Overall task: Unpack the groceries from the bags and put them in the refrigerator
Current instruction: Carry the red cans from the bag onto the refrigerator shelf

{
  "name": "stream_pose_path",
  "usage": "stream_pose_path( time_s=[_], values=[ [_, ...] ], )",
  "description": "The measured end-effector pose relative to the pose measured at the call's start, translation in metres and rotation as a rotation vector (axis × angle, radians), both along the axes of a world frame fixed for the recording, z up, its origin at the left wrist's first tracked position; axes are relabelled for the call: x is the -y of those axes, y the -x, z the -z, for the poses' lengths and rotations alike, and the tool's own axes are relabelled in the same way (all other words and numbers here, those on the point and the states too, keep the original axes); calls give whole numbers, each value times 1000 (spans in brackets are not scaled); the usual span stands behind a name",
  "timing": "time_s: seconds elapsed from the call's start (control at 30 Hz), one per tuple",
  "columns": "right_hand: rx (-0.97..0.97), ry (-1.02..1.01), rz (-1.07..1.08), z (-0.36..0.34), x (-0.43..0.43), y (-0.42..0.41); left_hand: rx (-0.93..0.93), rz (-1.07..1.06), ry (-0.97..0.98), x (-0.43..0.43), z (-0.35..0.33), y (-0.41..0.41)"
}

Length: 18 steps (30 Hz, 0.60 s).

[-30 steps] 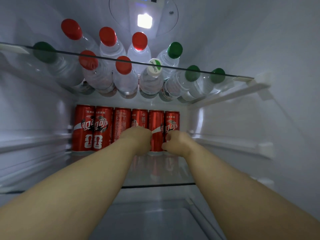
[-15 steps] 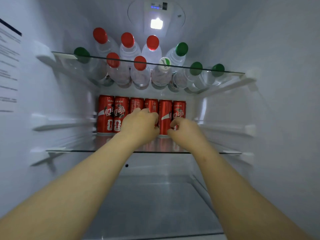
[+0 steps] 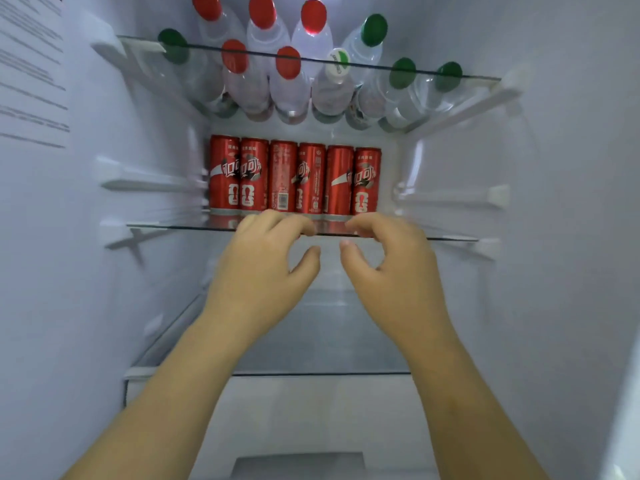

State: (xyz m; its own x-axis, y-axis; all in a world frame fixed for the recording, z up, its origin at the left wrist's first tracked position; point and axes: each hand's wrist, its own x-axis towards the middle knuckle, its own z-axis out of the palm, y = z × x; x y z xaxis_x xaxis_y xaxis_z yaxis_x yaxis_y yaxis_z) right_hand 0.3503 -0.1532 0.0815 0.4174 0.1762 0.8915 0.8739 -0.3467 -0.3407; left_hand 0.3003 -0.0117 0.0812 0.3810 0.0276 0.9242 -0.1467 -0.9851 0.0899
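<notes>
Left hand (image 3: pixel 263 271): held empty, fingers loosely curled, in front of the middle shelf's edge.
Right hand (image 3: pixel 394 271): likewise empty and loosely curled, kept just beside the left, apart.
Middle glass shelf (image 3: pixel 166 226): loaded at its back.
Cola cans (image 3: pixel 294 178): six stood upright in a row.
Water bottles (image 3: pixel 289 84): stood on the upper glass shelf (image 3: pixel 450 76).

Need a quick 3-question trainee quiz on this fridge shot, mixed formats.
1. How many red cans stand on the middle shelf?
2. True or false: the left hand and the right hand hold nothing.
3. The bottles sit: A) on the shelf above the cans, B) below them, C) beside them on the same shelf.
Key: 1. six; 2. true; 3. A.
</notes>
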Motion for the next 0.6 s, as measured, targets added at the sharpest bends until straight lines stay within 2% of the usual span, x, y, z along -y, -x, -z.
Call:
stream_pose_path(
  time_s=[0.23, 0.37, 0.6],
  values=[
    [-155, 79, -25, 80, 5, 1, -226, -26, 110, 8, 71, 9],
    [-264, 141, -9, 118, 12, -1, -301, -44, 107, 18, 101, 13],
    [-331, 227, 51, 149, 27, 13, -404, 6, 133, 33, 138, 23]
  ],
)
